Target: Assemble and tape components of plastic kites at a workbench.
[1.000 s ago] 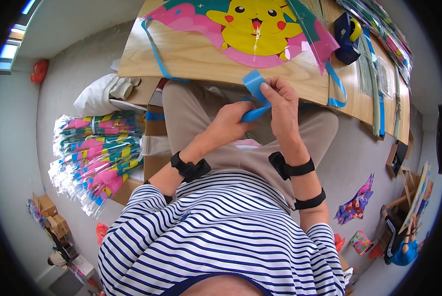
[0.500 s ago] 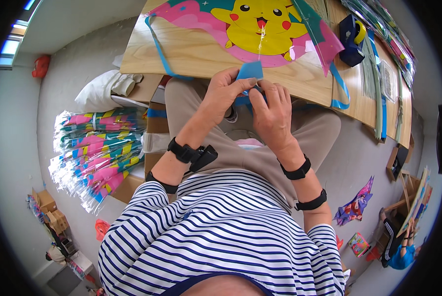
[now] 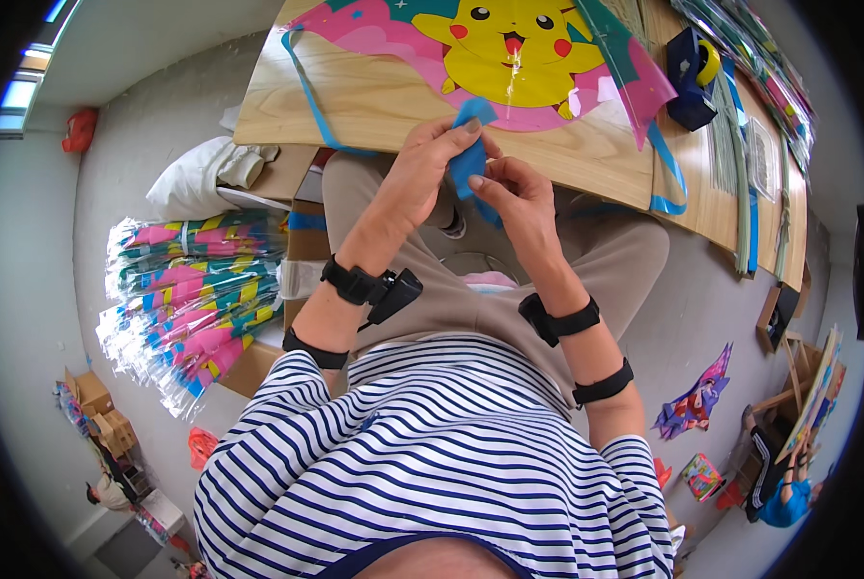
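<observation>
Wooden table (image 3: 384,106), grey floor (image 3: 697,289), pale wall (image 3: 27,280); left grip (image 3: 418,172), right grip (image 3: 525,200) both pinching blue strip (image 3: 467,166).

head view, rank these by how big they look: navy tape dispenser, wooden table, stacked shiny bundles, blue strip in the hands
1. Wooden table
2. Stacked shiny bundles
3. Navy tape dispenser and blue strip: too alike to rank; the strip is partly hidden

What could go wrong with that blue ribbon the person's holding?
The blue ribbon might slip or get creased, because the left hand and right hand are pinching it with their fingers. The shiny plastic kite lies on the table just beyond them, so a hand could perhaps bump or crumple it.
</observation>
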`<control>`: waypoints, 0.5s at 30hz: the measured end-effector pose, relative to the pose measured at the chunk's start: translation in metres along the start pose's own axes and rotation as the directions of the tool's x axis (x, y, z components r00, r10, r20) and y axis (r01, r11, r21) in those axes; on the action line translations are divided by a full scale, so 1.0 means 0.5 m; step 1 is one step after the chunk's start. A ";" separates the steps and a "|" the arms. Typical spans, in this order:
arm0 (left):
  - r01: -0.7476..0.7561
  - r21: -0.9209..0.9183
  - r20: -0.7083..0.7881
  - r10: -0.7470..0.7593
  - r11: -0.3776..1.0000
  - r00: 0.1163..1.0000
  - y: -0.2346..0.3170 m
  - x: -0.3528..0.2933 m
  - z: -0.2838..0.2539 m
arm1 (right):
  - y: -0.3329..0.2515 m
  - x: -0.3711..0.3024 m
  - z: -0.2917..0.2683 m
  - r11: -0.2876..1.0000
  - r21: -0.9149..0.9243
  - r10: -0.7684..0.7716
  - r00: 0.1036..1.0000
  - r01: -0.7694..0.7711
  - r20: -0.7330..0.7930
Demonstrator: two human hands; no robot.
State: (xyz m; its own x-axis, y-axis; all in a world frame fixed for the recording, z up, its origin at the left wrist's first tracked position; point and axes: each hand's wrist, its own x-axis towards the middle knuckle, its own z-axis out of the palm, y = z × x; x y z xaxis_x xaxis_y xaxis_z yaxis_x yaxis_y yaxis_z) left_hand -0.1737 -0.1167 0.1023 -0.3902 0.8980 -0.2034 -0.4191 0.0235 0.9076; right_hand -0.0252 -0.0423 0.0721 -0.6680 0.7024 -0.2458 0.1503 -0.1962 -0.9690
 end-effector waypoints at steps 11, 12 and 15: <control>-0.160 0.757 -0.247 0.504 0.634 0.828 -0.049 0.056 -0.057 | 0.116 0.086 0.000 0.931 0.175 0.331 0.943 -0.320 -0.035; -0.192 0.856 -0.160 0.599 0.481 0.785 -0.057 0.041 -0.058 | 0.123 0.089 0.000 0.911 0.216 0.368 0.929 -0.351 -0.039; -0.357 0.895 0.129 0.611 0.266 0.781 -0.098 0.018 -0.040 | 0.138 0.088 0.001 0.929 0.171 0.335 0.942 -0.328 -0.014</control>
State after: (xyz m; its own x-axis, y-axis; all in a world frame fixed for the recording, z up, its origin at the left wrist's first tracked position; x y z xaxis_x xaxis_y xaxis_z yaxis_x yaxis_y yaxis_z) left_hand -0.1731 -0.1188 0.0487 -0.4550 0.7722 0.4436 0.7616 0.0793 0.6431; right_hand -0.0446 -0.0254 -0.0053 -0.5687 0.6053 -0.5569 0.2347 -0.5295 -0.8152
